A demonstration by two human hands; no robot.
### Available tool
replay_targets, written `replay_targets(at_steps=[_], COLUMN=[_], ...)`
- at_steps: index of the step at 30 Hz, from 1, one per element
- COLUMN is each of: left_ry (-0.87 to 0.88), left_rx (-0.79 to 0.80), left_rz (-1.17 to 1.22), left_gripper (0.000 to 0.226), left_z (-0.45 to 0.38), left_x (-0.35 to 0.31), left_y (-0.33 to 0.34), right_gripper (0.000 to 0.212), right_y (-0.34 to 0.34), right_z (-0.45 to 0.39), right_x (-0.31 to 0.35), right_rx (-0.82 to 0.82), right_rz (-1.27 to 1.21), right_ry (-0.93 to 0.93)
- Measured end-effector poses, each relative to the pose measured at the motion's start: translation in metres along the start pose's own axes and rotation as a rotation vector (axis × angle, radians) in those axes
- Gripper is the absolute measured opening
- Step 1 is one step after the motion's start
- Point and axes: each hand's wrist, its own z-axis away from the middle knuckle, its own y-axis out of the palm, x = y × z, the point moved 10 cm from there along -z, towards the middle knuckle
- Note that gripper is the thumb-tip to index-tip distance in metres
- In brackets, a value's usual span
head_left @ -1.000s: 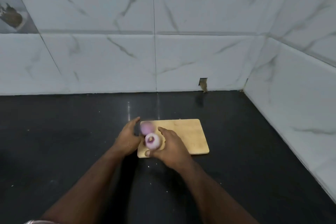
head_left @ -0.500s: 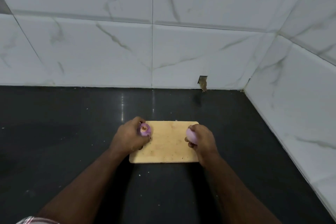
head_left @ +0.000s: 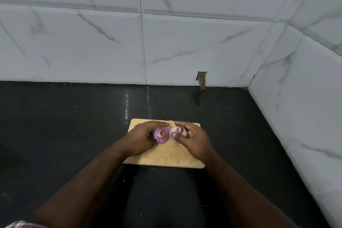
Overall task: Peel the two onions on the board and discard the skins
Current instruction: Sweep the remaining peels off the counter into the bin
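Both hands are over the wooden board (head_left: pixel 166 157), each curled around one onion. Left hand (head_left: pixel 140 138) wraps the purple onion (head_left: pixel 161 135), root end facing up, fingers arched over its far side and thumb below. Right hand (head_left: pixel 194 139) pinches the paler onion (head_left: pixel 177 131), thumb pressed on its near face, fingers over the top. The two onions sit just beside each other, near the board's far edge.

An onion is small, light and firm, so it should stand a steady grip, but a peeled surface tends to be smooth and slick and may squirt out of a tight pinch. Any remaining skin is likely thin and brittle; the root and tip ends look like the best places to catch an edge. The paler onion seems already stripped of its outer layer.

Small flecks lie scattered over the board, and a few on the black counter (head_left: pixel 64 126) around it. White marbled tiles (head_left: pixel 185 42) close the corner behind and to the right, with a small notch (head_left: pixel 201 77) at their base. Nothing blocks the hands; no bin for skins is in sight.
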Motion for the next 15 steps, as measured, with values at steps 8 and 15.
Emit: replay_targets(at_steps=[8, 15], left_ry=[-0.271, -0.321], left_rx=[-0.045, -0.186], left_rz=[-0.028, -0.022], left_gripper=[0.079, 0.075], left_z=[0.028, 0.049], left_x=[0.027, 0.023], left_y=[0.001, 0.006], right_gripper=[0.042, 0.048], right_y=[0.003, 0.020], right_z=[0.009, 0.012], right_x=[-0.003, 0.009], right_rx=[-0.052, 0.104], right_rz=[0.151, 0.244], right_ry=[-0.150, -0.271])
